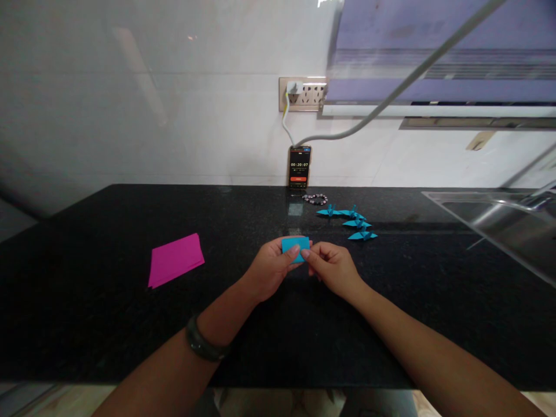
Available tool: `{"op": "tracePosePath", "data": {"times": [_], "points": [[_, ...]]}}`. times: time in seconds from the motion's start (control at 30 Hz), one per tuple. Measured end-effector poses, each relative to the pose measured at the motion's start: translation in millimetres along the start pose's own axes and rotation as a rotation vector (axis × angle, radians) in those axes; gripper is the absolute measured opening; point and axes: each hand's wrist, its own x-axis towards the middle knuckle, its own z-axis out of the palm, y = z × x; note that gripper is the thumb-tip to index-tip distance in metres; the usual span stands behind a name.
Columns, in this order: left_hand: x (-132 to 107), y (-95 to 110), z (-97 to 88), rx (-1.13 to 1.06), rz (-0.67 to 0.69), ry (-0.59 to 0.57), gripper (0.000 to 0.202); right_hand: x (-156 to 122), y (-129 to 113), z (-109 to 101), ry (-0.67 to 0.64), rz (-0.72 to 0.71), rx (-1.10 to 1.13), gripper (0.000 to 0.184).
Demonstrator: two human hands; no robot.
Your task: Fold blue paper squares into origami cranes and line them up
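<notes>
One small blue paper square (291,244) is gripped by the left hand (270,268), thumb over fingers, while the right hand (336,267) pinches its near right corner, seemingly to steady it. Four blue folded-paper birds (357,223) rest beyond, rightward; flat magenta paper sheets (176,260) lie left, probably leaving working room. The glossy black stone counter (108,341) meets a pale wall (195,127), where a timer-displaying phone (299,168) leans.

Phone (299,165), upright against wall (234,133), 1 o'clock; beaded bracelet (321,202), phone's 5 o'clock; socket panel (303,107), 12 o'clock; sink (478,208), 3 o'clock.
</notes>
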Motion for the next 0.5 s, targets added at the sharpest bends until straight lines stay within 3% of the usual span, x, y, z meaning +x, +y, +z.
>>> {"op": "tracePosePath", "data": {"times": [0.23,0.33,0.5], "points": [[2.7,-2.7,-1.1,-0.007,0.0,0.056,0.022,0.0,1.0,3.2,0.053,0.008,0.145,0.023],[2.7,-2.6,-1.2,0.007,-0.012,0.085,0.028,1.6,1.8,3.4,0.124,-0.005,0.268,0.022],[1.7,-2.1,-2.2,0.054,-0.032,0.108,0.042,3.1,1.3,2.0,0.125,0.016,0.297,0.02]]}}
